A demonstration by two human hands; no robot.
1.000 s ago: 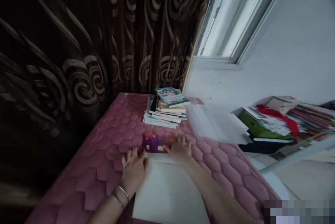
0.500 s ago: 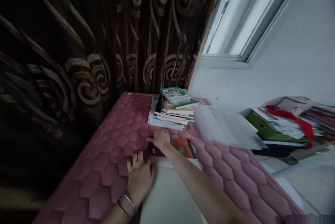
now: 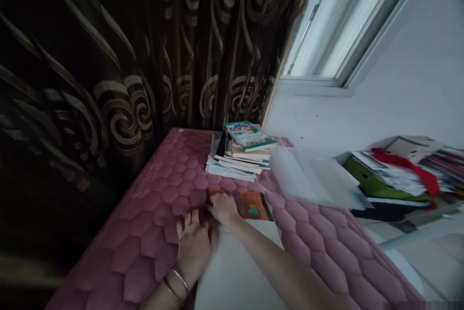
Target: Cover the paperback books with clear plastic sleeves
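A book (image 3: 252, 205) with an orange and purple cover lies on the pink quilted mattress. A plain cream sheet or panel (image 3: 235, 271) reaches from its near edge toward me. I cannot tell whether it is part of the book. My right hand (image 3: 223, 209) rests on the left part of the cover, fingers bent and pressed together at the left edge, their tips hidden. My left hand (image 3: 194, 237), with bangles at its wrist, lies spread on the mattress along the cream sheet's left edge, its thumb side by that edge.
Beyond the book stands a stack of books (image 3: 241, 155), a green-edged one on top. To its right are translucent plastic sheets (image 3: 315, 174). Papers and a green folder (image 3: 377, 179) pile up at the far right. A dark patterned curtain (image 3: 163, 58) hangs behind the mattress (image 3: 141, 223).
My right hand has drawn slightly nearer along the book's left edge, its fingers more bent, uncovering more of the cover's top. My left hand has hardly moved.
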